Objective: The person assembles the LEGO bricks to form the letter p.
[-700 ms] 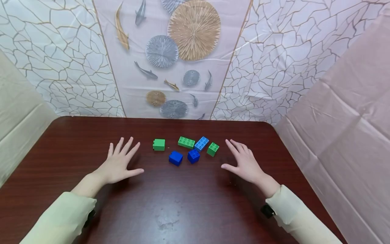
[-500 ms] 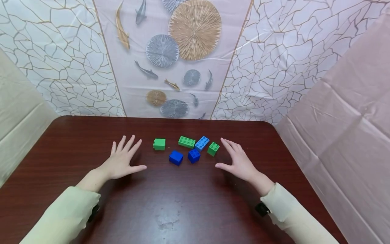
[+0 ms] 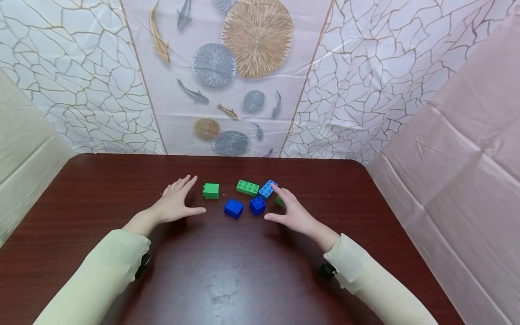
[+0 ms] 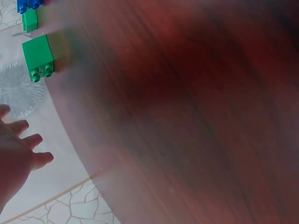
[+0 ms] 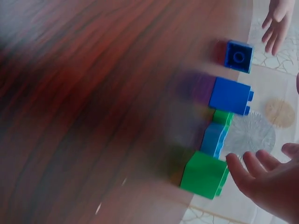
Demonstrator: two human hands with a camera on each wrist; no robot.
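Observation:
Several toy building bricks lie in a loose group on the dark table. My left hand (image 3: 172, 204), fingers spread and holding nothing, is just left of a green brick (image 3: 211, 191) lying on its side. On the right, my right hand (image 3: 295, 215) reaches over a small green brick (image 3: 279, 201) and partly hides it in the head view; its fingers are extended with nothing in them. Its fingertips overlap the light blue brick (image 3: 266, 189). A long green brick (image 3: 247, 187) is beside that one. Two dark blue bricks sit nearer, one tipped (image 3: 233, 209) and one studs-up (image 3: 257, 206).
The brown wooden table (image 3: 227, 262) has rounded far corners. Behind it hangs a patterned cloth (image 3: 227, 113) with fish and round discs, and plain cloth (image 3: 443, 180) drapes the right side.
Both hands have moved inward toward the bricks, the left to the right and the right to the left. My right hand now covers part of the small green brick. The bricks stay put.

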